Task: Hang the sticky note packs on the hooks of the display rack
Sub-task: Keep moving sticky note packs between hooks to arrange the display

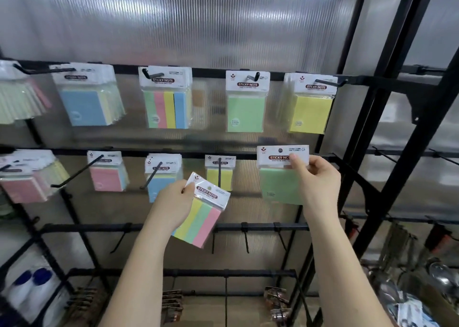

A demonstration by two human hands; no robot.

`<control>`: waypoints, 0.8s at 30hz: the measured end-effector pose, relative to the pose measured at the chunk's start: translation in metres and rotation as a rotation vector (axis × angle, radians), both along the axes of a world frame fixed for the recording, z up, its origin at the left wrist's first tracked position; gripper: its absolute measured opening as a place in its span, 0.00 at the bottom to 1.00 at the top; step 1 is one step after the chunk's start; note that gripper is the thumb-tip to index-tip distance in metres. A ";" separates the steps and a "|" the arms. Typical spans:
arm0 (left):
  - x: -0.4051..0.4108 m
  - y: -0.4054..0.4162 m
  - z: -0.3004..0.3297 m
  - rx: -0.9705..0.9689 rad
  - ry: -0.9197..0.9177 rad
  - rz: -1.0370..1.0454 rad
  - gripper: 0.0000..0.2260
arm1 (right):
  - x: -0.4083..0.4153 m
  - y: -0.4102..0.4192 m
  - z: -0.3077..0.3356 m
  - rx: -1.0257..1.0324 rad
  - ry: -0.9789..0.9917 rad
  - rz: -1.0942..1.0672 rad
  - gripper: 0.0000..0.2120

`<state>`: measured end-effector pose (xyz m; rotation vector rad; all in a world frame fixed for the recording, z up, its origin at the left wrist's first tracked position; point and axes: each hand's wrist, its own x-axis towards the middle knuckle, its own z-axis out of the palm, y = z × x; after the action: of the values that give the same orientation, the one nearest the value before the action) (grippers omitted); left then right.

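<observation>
Right hand [315, 177] hides green pack's [280, 185] header; hook possibly behind.

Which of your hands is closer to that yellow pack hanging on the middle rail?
Left. The left hand, holding a striped pack, is just below-left of the yellow pack; the right hand is farther right, holding a green pack.

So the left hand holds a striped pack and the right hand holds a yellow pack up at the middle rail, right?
Not quite. In the head view the right hand holds a green pack, not a yellow one, up at the middle rail. The left hand does hold the striped pack.
</observation>
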<state>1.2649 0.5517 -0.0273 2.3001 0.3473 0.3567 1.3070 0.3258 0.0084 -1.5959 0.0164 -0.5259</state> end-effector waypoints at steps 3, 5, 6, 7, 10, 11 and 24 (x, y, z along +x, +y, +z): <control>-0.007 0.005 0.010 0.013 -0.051 0.063 0.17 | 0.004 0.014 0.018 0.038 -0.046 0.042 0.07; -0.009 0.009 0.014 -0.003 -0.070 0.091 0.17 | 0.008 0.024 0.035 0.061 -0.113 0.055 0.08; -0.011 0.011 0.015 -0.009 -0.077 0.098 0.16 | 0.009 0.027 0.044 0.073 -0.142 0.060 0.08; -0.012 0.011 0.016 -0.015 -0.085 0.106 0.16 | 0.011 0.031 0.053 0.080 -0.169 0.062 0.08; -0.016 0.014 0.021 -0.030 -0.108 0.124 0.16 | 0.015 0.039 0.076 0.091 -0.258 0.106 0.11; -0.018 0.015 0.023 -0.035 -0.115 0.125 0.16 | 0.016 0.042 0.083 0.097 -0.278 0.121 0.11; -0.023 0.030 0.032 -0.060 -0.152 0.152 0.19 | 0.036 0.061 0.098 0.129 -0.248 0.060 0.12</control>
<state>1.2418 0.5817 0.0049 2.1777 0.4505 0.5862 1.3429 0.3872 0.1061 -1.3928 -0.1805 -0.6593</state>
